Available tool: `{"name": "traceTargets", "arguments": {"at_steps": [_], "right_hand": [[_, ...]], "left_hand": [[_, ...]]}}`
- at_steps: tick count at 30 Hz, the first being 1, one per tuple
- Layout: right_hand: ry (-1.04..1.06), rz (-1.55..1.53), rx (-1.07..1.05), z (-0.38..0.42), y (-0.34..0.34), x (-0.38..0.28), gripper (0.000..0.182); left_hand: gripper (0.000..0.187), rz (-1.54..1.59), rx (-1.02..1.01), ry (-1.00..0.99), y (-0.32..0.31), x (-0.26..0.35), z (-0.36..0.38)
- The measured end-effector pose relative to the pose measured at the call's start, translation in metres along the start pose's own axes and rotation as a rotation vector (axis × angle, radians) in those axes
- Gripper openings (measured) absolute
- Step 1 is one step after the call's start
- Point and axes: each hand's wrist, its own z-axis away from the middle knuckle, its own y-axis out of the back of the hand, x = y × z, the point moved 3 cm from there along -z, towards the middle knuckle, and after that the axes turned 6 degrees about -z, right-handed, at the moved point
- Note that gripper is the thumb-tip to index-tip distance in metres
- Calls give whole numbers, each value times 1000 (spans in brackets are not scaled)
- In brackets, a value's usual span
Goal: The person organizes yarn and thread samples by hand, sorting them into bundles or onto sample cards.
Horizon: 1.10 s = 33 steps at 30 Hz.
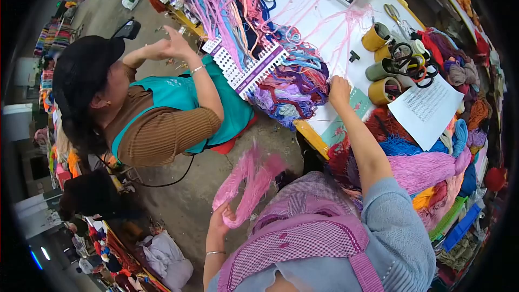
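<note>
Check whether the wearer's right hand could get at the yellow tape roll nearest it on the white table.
Probably yes: the right hand rests on the white table near the yellow tape roll, with only bare surface between.

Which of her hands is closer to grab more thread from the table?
Probably the right hand: it already touches the purple thread bundle on the table. The left hand hangs low, holding a pink thread skein.
</note>
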Motion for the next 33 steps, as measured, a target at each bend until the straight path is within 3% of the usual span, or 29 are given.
{"name": "traceTargets", "arguments": {"at_steps": [8,15,17,19,23,25,27,33], "right_hand": [[170,-4,30,17,-1,4,41],[202,-70,5,78,55,-20,36],[356,-176,28,110,56,-15,29],[371,-214,0,145,59,-10,28],[375,-260,-70,208,69,-6,18],[301,-335,-209,231,82,-11,13],[332,-349,-157,253,90,-12,14],[270,-333,-259,285,113,-9,15]], "left_hand": [[25,-141,-172,-31,-35,12,6],[24,-178,-173,-75,-26,16,7],[23,-169,-185,-75,-22,15,8],[26,-181,-161,-90,-22,12,9],[26,-183,-236,-98,-23,7,10],[27,-185,-242,-70,-21,4,3],[27,-205,-259,-77,-25,3,1],[27,-267,-383,-53,-35,3,-12]]}}
